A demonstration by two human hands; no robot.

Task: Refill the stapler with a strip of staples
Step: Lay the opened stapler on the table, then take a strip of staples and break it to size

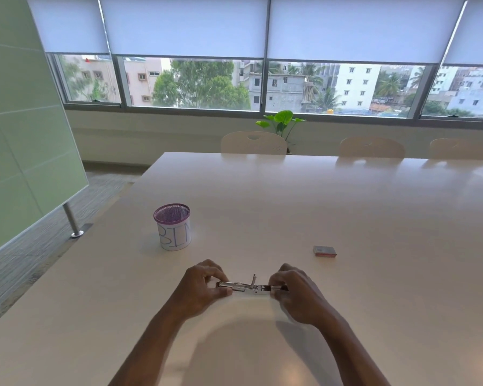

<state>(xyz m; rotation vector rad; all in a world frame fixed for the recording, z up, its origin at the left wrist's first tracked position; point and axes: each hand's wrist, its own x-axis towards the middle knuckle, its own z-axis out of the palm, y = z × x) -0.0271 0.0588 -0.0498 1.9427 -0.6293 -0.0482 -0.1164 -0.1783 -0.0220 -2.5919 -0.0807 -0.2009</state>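
A small metal stapler (248, 286) lies opened out flat, low over the white table (262, 204) near its front edge. My left hand (204, 285) pinches its shiny left end. My right hand (293, 291) grips its darker right end. A thin metal piece stands up from the middle of the stapler. A small red box (324, 251), probably of staples, lies closed on the table to the right, beyond my right hand. I cannot tell whether a staple strip sits in the stapler's channel.
A purple mesh cup (173, 227) with a white paper label stands to the left, beyond my left hand. Cream chairs (253, 143) line the table's far side under the windows. A glass partition (25, 135) stands off the table's left edge.
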